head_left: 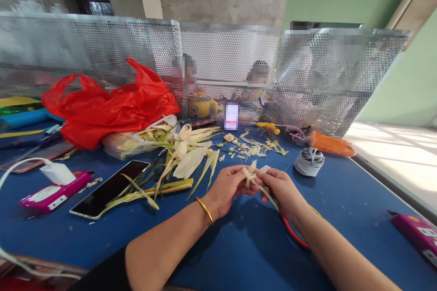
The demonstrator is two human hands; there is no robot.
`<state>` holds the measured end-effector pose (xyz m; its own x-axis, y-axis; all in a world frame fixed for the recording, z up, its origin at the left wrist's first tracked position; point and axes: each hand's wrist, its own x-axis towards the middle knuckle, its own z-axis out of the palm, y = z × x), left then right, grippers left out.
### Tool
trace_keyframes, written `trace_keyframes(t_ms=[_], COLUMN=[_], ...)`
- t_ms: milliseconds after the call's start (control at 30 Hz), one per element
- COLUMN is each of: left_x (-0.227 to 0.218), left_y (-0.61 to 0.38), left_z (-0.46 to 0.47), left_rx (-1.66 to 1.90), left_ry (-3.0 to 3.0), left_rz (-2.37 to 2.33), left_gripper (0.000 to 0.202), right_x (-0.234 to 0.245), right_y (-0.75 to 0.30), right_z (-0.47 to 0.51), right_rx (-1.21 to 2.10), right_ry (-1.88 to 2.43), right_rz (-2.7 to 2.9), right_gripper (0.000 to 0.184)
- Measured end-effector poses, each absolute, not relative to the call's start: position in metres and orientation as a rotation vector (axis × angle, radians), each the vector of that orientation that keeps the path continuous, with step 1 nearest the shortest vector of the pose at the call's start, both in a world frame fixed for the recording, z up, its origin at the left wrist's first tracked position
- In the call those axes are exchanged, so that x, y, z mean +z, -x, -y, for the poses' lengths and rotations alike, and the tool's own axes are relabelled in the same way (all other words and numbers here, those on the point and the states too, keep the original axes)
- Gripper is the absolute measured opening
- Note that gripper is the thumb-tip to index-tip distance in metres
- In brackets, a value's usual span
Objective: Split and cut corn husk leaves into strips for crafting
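Between my two hands is a pale strip of dried husk (250, 175), folded or knotted over itself. My left hand (228, 186) pinches its left side between thumb and fingers. On its right side, my right hand (278, 186) grips the same husk with closed fingertips. A pale stem runs from the knot down under my right hand, where a red cord (292, 232) shows below the wrist. A pile of dried husks (191, 152) lies to the left of my hands. Small husk scraps (256, 148) are scattered just beyond them.
A red plastic bag (112, 109) stands behind the husks. Left lie a black phone (112, 188) and a purple power strip (56, 191). Right are a ball of grey yarn (309, 163), an orange pouch (331, 144) and another purple strip (414, 232). A perforated metal screen (228, 50) edges the blue table (232, 254).
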<state>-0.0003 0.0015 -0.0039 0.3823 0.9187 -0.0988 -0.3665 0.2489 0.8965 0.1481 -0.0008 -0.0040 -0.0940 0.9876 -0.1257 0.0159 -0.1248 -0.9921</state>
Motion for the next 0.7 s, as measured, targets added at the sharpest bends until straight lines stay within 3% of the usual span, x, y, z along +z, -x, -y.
trace_keyframes(t_ms=[100,300,533,700], left_x=[-0.001,0.004,0.001,0.004], left_y=[0.003,0.008,0.008,0.006], left_z=[-0.003,-0.012,-0.012,-0.004], left_rx=[0.946,1.125,1.063,0.924], left_ry=[-0.844,-0.73,-0.898,-1.015], left_rz=[-0.72,-0.846,-0.966,-0.938], left_gripper=[0.023,0.018,0.016,0.021], right_x=[0.0,0.008,0.014,0.006], right_y=[-0.148,-0.15,-0.152,-0.155], right_z=[0.001,0.004,0.011,0.007], right_rx=[1.416,1.205,1.17,0.643], right_ry=[1.287,1.199,0.986,1.023], right_rz=[1.196,1.282,1.693,1.831], right_gripper=[0.026,0.036,0.022,0.01])
